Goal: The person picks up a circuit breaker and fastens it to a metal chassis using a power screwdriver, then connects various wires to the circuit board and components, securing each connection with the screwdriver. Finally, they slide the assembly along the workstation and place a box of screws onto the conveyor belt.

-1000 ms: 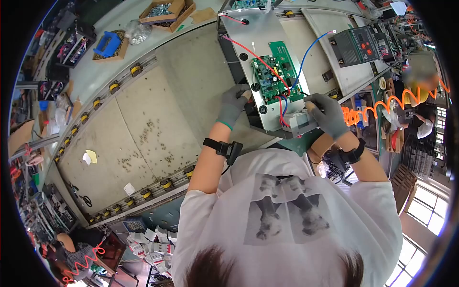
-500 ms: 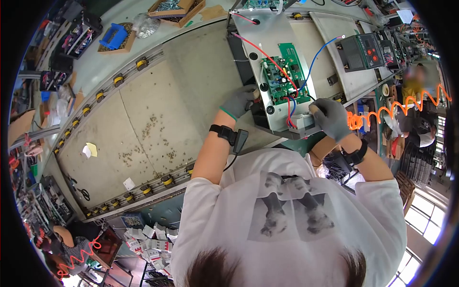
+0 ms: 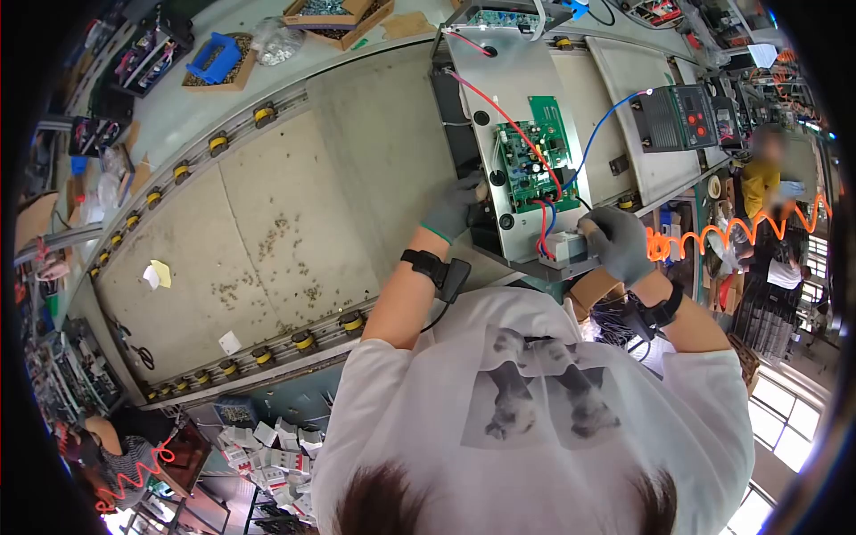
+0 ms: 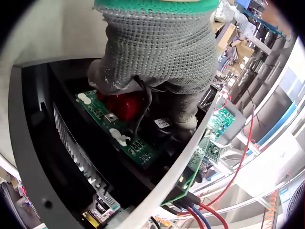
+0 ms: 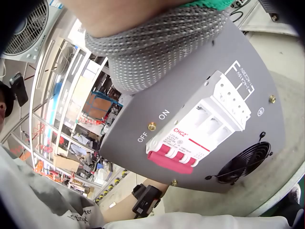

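An open machine chassis (image 3: 522,76) carries a green circuit board (image 3: 535,152) with red and blue wires on its metal plate. My grey-gloved left hand (image 3: 455,207) reaches into the chassis's left side. Its curled fingers (image 4: 162,71) hold a black cable (image 4: 144,107) above a red round part (image 4: 125,106) and a smaller green board (image 4: 102,112). At the right edge, my gloved right hand (image 3: 617,242) pinches a thin black wire (image 3: 583,204) coming off the board. Beside that hand is a white circuit breaker (image 5: 209,124) with red levers, set in the grey end panel (image 5: 133,143); the panel hides its fingertips in the right wrist view.
A finished-looking grey machine (image 3: 679,118) stands on the line to the right. A coiled orange hose (image 3: 664,242) hangs close to my right wrist. Rollers (image 3: 303,341) edge the bench, where many small bits lie scattered. Parts boxes (image 3: 339,13) sit at the back.
The head view has shifted, so chassis and hands appear farther right and slightly lower. Both hands stay at the same places on the chassis, with only small finger movement.
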Motion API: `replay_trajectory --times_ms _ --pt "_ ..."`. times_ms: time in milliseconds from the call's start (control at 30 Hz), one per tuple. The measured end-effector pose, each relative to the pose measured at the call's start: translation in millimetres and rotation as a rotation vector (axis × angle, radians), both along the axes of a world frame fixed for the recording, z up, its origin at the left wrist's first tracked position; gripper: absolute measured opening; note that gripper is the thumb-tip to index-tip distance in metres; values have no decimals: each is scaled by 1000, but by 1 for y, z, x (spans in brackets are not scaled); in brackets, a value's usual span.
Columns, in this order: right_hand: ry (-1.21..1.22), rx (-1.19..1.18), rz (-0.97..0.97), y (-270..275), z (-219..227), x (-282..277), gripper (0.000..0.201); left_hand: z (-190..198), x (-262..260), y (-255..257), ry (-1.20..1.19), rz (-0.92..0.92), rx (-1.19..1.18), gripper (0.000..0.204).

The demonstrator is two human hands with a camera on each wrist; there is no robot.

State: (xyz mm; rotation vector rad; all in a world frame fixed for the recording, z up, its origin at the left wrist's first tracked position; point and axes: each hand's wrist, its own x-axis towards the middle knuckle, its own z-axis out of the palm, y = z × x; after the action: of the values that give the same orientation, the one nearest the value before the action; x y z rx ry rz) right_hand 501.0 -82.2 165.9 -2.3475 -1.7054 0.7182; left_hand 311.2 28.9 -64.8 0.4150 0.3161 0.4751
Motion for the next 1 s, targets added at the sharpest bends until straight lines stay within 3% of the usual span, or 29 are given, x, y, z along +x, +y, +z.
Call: replay_trajectory --times_ms 200,300,367,400,433,500,700,833,1000 --pt "2 21 8 -1 -3 2 22 4 10 -3 -20 91 -132 50" --pt "-6 59 27 -1 -6 3 22 -2 5 4 107 42 -130 48" --pt "12 35 14 -1 -5 2 22 -21 3 14 199 -103 92 47" --pt "24 21 -1 1 -4 1 22 11 -5 17 285 -97 119 44" --pt "24 25 4 2 -4 1 22 14 -6 21 285 -92 122 44" --pt "23 9 2 1 -2 0 22 16 -5 24 355 -78 472 37" --pt "34 -3 17 2 -1 1 23 11 3 11 390 97 502 29" --pt "71 -1 4 0 -2 3 23 17 1 8 402 116 559 28" --pt "43 29 15 1 -2 3 23 30 0 8 337 100 447 28"
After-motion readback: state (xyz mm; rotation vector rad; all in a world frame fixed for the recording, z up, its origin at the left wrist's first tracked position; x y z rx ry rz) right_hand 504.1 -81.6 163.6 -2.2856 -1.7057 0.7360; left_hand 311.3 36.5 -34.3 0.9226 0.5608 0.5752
